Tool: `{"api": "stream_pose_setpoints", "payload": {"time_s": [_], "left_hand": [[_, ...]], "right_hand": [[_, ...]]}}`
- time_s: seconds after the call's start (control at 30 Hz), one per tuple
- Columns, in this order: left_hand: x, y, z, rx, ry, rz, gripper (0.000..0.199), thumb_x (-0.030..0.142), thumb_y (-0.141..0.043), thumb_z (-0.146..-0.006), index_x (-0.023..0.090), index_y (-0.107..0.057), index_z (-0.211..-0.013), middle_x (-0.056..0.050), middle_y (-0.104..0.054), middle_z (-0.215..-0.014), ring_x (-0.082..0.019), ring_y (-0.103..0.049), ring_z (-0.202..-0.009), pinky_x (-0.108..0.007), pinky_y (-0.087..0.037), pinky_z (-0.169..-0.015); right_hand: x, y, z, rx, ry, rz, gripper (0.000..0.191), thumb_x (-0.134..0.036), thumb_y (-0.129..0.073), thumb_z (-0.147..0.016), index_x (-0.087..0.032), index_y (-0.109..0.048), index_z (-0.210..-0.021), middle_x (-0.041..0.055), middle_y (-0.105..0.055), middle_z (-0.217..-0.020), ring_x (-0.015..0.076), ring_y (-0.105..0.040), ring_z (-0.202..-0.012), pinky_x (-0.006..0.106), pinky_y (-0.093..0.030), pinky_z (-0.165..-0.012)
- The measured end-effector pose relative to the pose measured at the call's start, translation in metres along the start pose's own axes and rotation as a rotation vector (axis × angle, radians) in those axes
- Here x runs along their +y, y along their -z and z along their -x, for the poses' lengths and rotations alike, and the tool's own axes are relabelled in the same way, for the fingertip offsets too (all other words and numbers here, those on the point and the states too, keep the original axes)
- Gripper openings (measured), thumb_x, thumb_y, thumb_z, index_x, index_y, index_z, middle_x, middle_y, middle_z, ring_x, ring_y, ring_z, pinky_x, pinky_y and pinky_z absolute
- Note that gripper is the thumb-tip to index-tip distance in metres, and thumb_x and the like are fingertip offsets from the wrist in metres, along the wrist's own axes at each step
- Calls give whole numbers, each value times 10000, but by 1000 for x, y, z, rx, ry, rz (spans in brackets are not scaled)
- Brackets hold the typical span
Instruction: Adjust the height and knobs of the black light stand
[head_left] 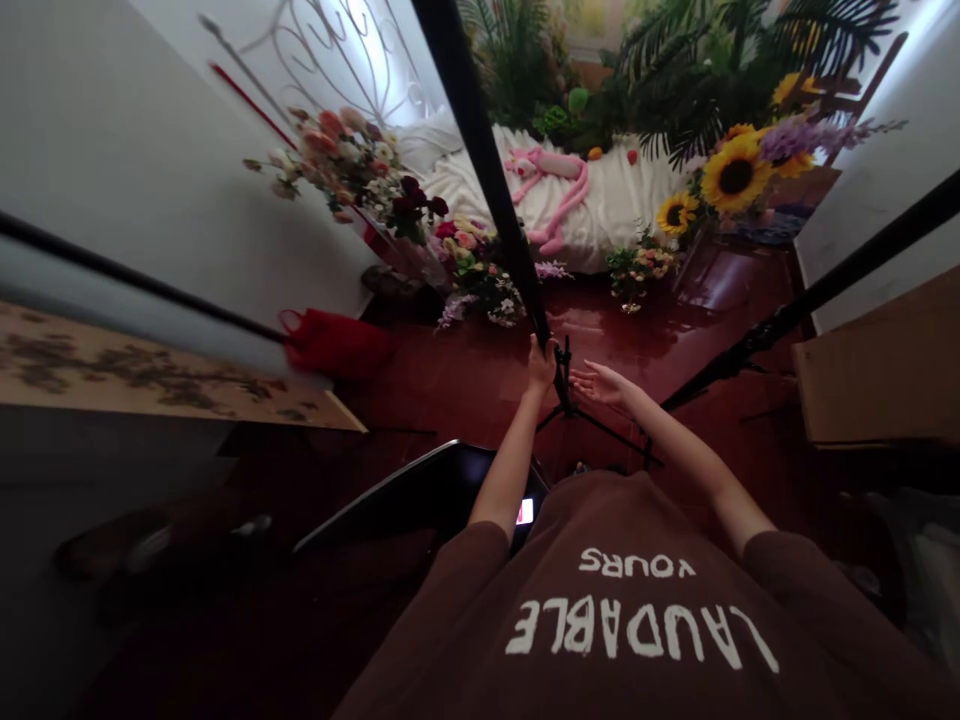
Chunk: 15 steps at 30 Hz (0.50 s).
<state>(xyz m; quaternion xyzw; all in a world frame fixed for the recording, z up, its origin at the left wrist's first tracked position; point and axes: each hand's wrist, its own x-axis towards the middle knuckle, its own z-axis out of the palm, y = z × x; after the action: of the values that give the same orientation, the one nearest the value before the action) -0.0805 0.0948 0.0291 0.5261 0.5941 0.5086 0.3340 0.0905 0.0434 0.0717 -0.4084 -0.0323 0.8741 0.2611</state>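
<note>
A black tripod stand (501, 190) rises right in front of me, its pole leaning to the upper left and its legs spread on the floor. Around the lower part of the pole my left hand (541, 364) is closed, thumb up. My right hand (598, 384) is just right of the pole, palm turned up and fingers stretched out, holding nothing. Its fingertips are close to the stand; whether they touch it I cannot tell. Small knobs or clamps show on the pole between the two hands.
Another black pole (757, 338) slants at the right, near a cardboard box (877, 365). Ahead, a pink plush toy (562, 168) lies on white cloth (615, 215) among sunflowers (736, 174) and other flowers (341, 150). At left are a red bag (337, 345) and a dark screen-like panel (420, 490).
</note>
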Motion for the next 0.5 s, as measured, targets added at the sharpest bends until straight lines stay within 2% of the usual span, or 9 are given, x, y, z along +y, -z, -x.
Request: {"api": "stream_pose_setpoints", "payload": {"time_s": [0.13, 0.37, 0.43, 0.5], "left_hand": [[-6, -1, -1, -14, 12, 6, 542, 666, -478, -924, 195, -589, -1170, -103, -698, -1020, -183, -681, -928, -285, -525, -822], [-14, -5, -1, 19, 3, 3, 524, 673, -468, -925, 203, -577, -1129, -116, -704, -1029, -209, -689, -932, -317, -524, -834], [-15, -4, -1, 18, 4, -10, 490, 647, -474, -935, 209, -580, -1126, -108, -708, -1018, -210, -690, -914, -326, -525, -832], [-15, -2, -2, 19, 3, -22, 478, 636, -488, -932, 207, -586, -1119, -110, -712, -1016, -213, -690, -907, -332, -527, -832]], "right_hand": [[-7, -26, -21, -66, -67, -13, 494, -512, -302, -1066, -143, -592, -917, 55, -703, -714, 100, -614, -500, 153, -502, -429], [-17, -34, -33, -132, -174, -124, 457, -524, -329, -1059, -174, -541, -856, -43, -566, -574, 52, -463, -376, 94, -407, -334], [-19, -36, -34, -103, -151, -99, 422, -477, -334, -1069, -172, -537, -860, -48, -562, -582, 48, -472, -377, 91, -421, -345], [-20, -39, -35, -35, -60, -16, 350, -393, -378, -1069, -161, -548, -869, -30, -589, -616, 53, -512, -411, 99, -460, -381]]}}
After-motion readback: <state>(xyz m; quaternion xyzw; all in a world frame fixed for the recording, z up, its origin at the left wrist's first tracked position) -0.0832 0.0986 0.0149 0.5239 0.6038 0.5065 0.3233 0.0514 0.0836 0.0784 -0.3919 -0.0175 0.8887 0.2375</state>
